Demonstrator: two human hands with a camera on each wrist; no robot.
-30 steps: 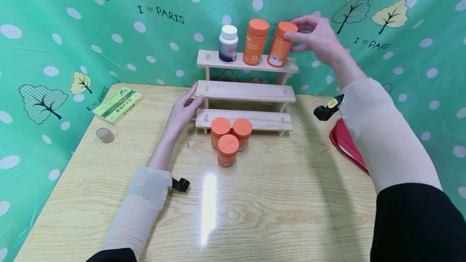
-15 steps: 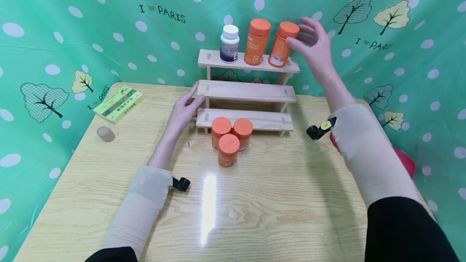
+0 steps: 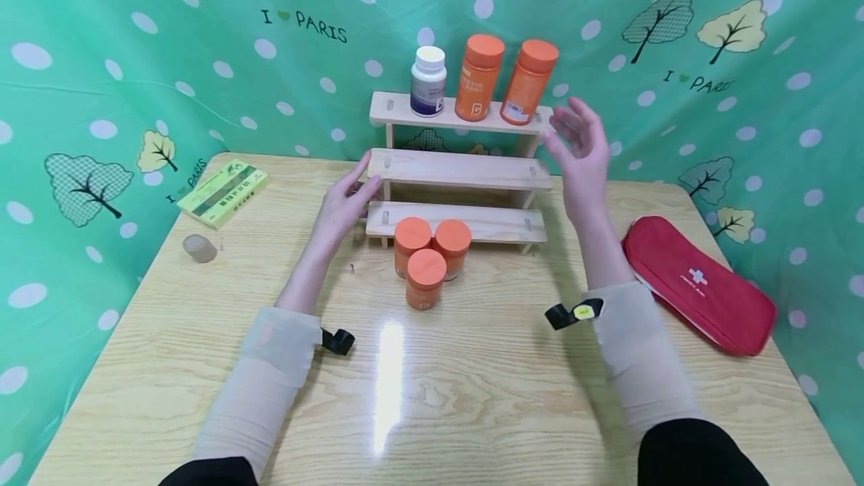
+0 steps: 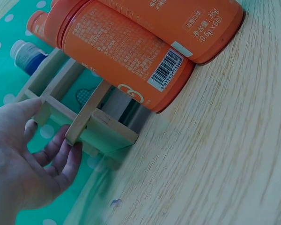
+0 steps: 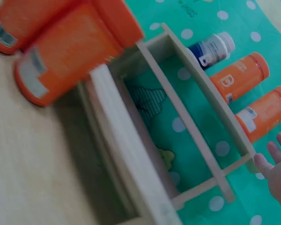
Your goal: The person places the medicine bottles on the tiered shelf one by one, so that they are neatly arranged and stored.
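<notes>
A three-step wooden display shelf (image 3: 459,169) stands against the backdrop. My left hand (image 3: 340,197) holds its left end; in the left wrist view, the fingers (image 4: 61,161) curl at the end of a board while the thumb lies along the frame. On the top step stand a white-capped pill bottle (image 3: 427,85), a tall orange bottle (image 3: 480,77) and a second orange bottle (image 3: 529,82) at the right. My right hand (image 3: 582,152), fingers loosely bent and holding nothing, is beside the top step's right end. In front of the bottom step, three orange jars (image 3: 426,280) stand clustered.
A red first-aid pouch (image 3: 698,283) lies on the table's right side. At the left are a green-yellow box (image 3: 224,193) and a small greyish cap-like piece (image 3: 199,248). A green patterned cloth (image 3: 202,81) hangs behind the table.
My right hand has let go of the right-hand orange bottle, drawn away and dropped lower beside the shelf. The bottle stays on the top step. My left hand keeps its place.
</notes>
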